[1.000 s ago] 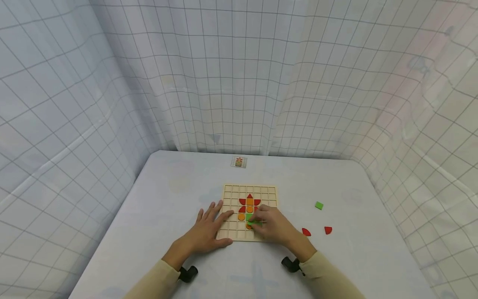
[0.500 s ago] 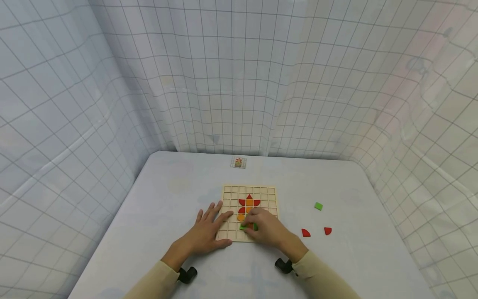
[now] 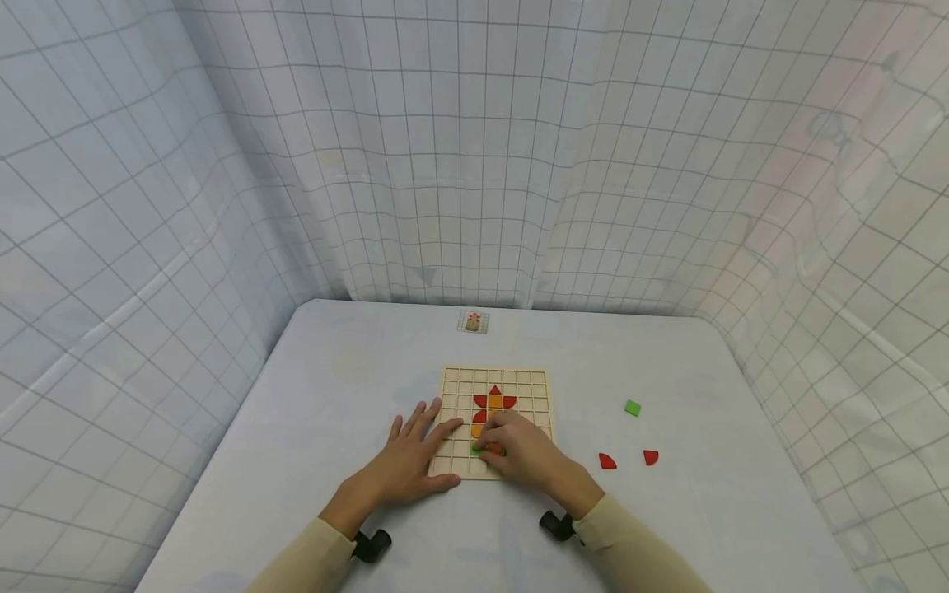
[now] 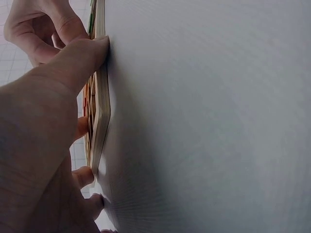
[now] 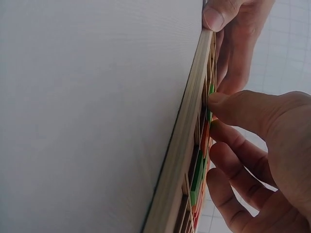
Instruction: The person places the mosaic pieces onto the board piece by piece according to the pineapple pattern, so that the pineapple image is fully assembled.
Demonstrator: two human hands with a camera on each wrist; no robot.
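Note:
A wooden grid board (image 3: 530, 387) lies on the table, with red, orange and green flat tiles set in its middle cells. My left hand (image 3: 408, 461) rests spread over the board's left edge, its thumb (image 4: 92, 48) against the near side. With thumb and fingers, my right hand (image 3: 522, 453) pinches a green tile (image 3: 475, 450) at a cell in the lower part of the board. An orange round tile (image 3: 477, 431) sits just above that cell. In the right wrist view another green tile (image 5: 197, 179) lies further along. The right hand hides part of the pattern.
To the board's right lie a loose green square tile (image 3: 633, 408) and two red quarter-round tiles, one nearer (image 3: 607, 461) and one farther right (image 3: 651, 457). A small picture card (image 3: 473, 322) lies at the table's back. Gridded white curtains (image 3: 474, 165) surround the table.
My right hand has moved left across the lower rows with the green tile, then slightly further left. The left hand has stayed in place on the board.

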